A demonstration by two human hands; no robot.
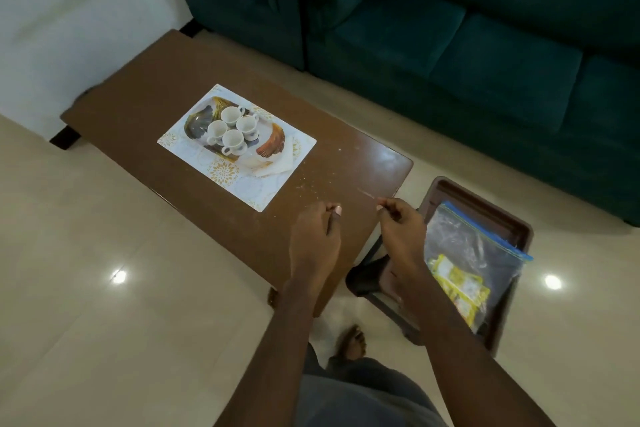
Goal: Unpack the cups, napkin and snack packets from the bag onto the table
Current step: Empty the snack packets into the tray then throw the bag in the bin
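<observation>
Head view: left hand (pixel 313 239) and right hand (pixel 401 236) each loosely curled, pinched contents too small to identify.

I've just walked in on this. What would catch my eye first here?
Probably the four white teacups clustered on a patterned tray on a placemat, mid brown coffee table. Nearer, the left hand and right hand hover at the table's near end; right of them, a clear zip bag with yellow snack packets lies on a brown stool.
</observation>
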